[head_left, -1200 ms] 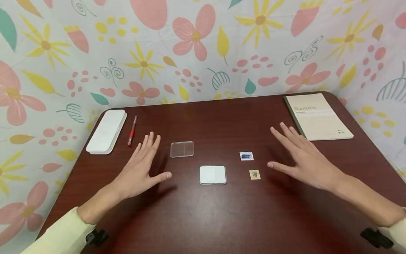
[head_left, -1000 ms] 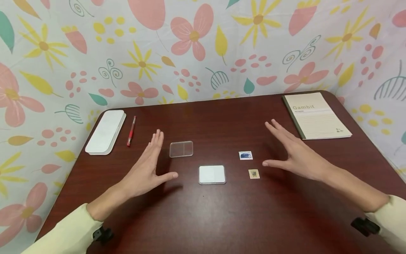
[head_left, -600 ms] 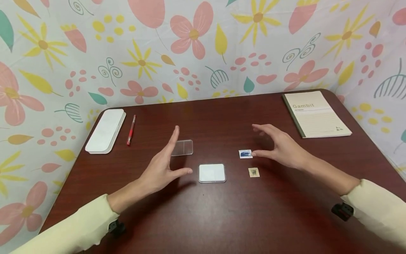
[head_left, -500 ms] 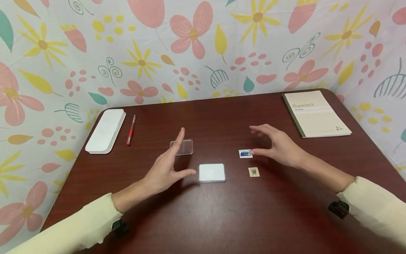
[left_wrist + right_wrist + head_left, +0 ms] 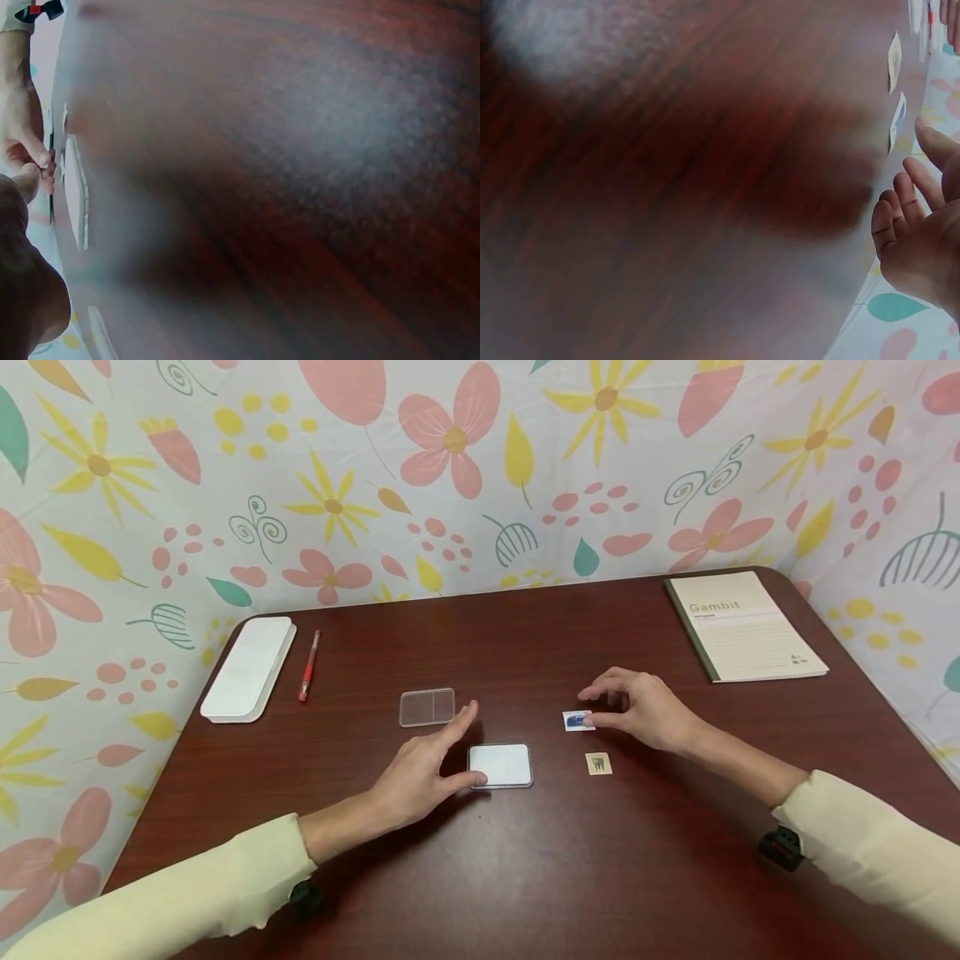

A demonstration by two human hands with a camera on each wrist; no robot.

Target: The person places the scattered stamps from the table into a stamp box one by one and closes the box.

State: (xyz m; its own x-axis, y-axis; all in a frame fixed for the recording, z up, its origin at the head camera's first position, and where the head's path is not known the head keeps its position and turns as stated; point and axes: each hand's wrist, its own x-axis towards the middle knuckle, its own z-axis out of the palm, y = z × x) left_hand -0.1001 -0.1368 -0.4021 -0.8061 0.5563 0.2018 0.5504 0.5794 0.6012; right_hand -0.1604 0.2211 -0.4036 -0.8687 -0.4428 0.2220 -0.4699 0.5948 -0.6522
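Patterned cloth (image 5: 450, 527) fills the background; top and sides run out of frame. Dark wood worktop (image 5: 480, 885) below it, near edge cut off. Left sleeve (image 5: 187, 881) and right sleeve (image 5: 862, 852) both cropped by the frame.

Notebook (image 5: 750, 631) lies flat at the far right; cover title reads "Gambit", small print illegible. White case (image 5: 247, 668) sits at the far left, lid down, contents hidden.

Left hand (image 5: 423, 768): grip slack, fingers extended, thumb apart, holding nothing. Finger outlines overlap one another in the head view. Right hand (image 5: 648, 710): grip loosely curved with a gap between thumb and fingers, nothing held; fingertips partly masked by the hand itself.

Black device (image 5: 781, 847) at the right cuff; its twin at the left cuff is dark and hard to make out.

Flat box (image 5: 504, 766), white inside with a clear rim, lies mid-worktop. Left thumb covers its near left corner; contact cannot be told. Clear cover (image 5: 422, 707) lies behind and to the left, its near right corner close to the left fingers. Red pen (image 5: 309, 667) beside the white case.

Blue stamp (image 5: 573, 721) lies right of the box, right edge hidden by the right thumb in the head view; the right wrist view shows the two apart. Tan stamp (image 5: 598, 764) lies nearer the person, its dark figure too small to identify.
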